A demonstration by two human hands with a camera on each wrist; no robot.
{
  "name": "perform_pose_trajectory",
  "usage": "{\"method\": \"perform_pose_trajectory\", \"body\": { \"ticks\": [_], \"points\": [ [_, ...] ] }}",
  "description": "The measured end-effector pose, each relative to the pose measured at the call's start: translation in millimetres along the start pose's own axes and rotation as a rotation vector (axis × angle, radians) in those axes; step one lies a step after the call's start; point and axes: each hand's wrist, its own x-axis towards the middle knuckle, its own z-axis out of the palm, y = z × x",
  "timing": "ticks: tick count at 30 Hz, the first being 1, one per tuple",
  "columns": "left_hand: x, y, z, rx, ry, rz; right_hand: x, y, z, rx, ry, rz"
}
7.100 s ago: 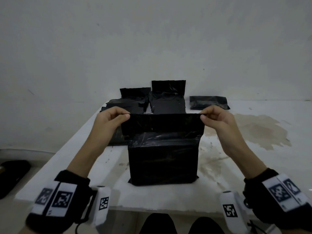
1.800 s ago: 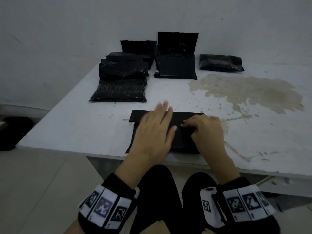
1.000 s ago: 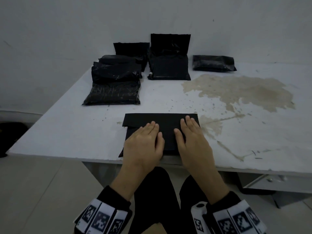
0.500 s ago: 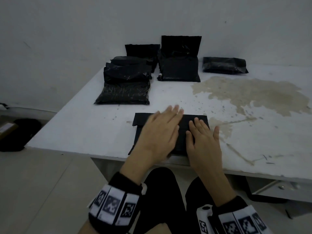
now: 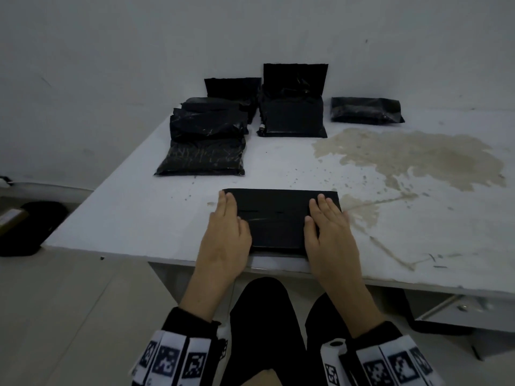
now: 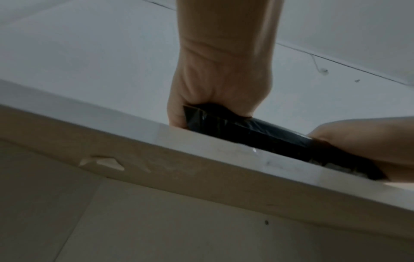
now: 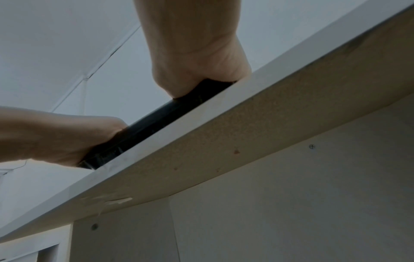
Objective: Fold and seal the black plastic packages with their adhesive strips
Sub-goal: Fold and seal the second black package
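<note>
The left hand lies palm down on the left end of the near package, fingers straight and together, pointing away from the body, fingertips at the far left corner; it holds nothing, only presses flat. The right hand lies the same way on the right end, fingers straight and slightly spread, thumb tucked inward on the black plastic; it too presses and grips nothing. Both forearms run back toward the body, each with a black cuff bearing square-patterned markers. In the left wrist view the heel of the left hand bears on the package just inside the table front edge, with the right hand on the other end; the right wrist view shows the right hand likewise on the package, and the left hand beside it.

The package lies flat, folded, close to the table's front edge, its near side almost at the lip; bare tabletop shows between the hands on the package itself. White surface opens to the left of it out to the table's left edge; to the right the top runs wide, marked by a brown stain. Beyond, well apart from the hands, a stack of black packages sits far left; an open-flapped package stands against the wall; a small one lies far right.
</note>
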Motion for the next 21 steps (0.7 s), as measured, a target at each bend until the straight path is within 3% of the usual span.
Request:
{"method": "perform_pose_trajectory", "body": {
  "ticks": [4, 5, 7, 10, 12, 15, 21],
  "points": [
    [-3, 15, 1, 0.197, 0.13, -0.087, 0, 3, 2, 0.049, 0.017, -0.016],
    [-3, 19, 3, 0.277, 0.154, 0.002, 0, 4, 2, 0.048, 0.017, -0.014],
    [-1, 30, 12, 0.35, 0.164, 0.308, 0, 5, 3, 0.044, 0.015, -0.013],
    [2, 31, 25, 0.442, 0.012, 0.469, 1, 6, 4, 0.049, 0.011, -0.019],
    [3, 24, 27, 0.439, -0.093, 0.412, 2, 5, 4, 0.062, 0.011, -0.005],
    [1, 23, 26, 0.412, -0.057, 0.428, 1, 4, 5, 0.102, 0.038, 0.02],
    [-1, 18, 18, 0.54, -0.212, 0.427, -10, 13, -1, 0.207, 0.072, 0.001]
  ]
}}
